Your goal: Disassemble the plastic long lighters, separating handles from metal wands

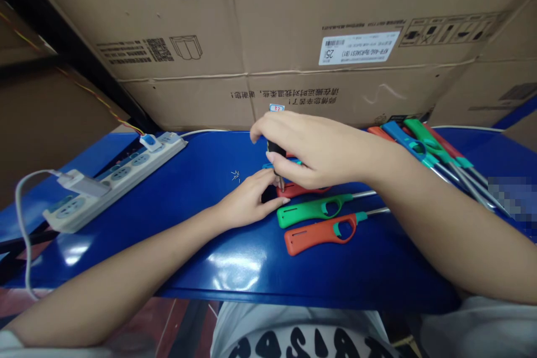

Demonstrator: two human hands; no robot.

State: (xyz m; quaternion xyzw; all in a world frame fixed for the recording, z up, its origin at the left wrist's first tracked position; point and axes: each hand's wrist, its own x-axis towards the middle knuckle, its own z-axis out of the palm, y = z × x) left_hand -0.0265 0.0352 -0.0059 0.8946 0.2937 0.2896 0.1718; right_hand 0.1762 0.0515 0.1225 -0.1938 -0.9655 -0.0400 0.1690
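Observation:
In my right hand [312,145] is an upright screwdriver [275,149] with a black handle, its shaft pointing down onto a red gas lighter [296,189]. The fingers of my left hand [251,198] close around that lighter's left end, close to the screwdriver tip. My right hand hides part of the red lighter. In front of it lie a green lighter [300,212] and an orange lighter [310,238], both with metal tubes pointing right. Left of the lighters is a small cluster of screws [236,174]. Behind my fingers, a blue lighter [267,166] shows only in part.
A white power strip [121,172] with plugs and cables lies at the left. More lighters in several colours [428,140] are heaped at the right, beyond my right forearm. A large cardboard box [210,50] stands along the back of the blue table [188,268].

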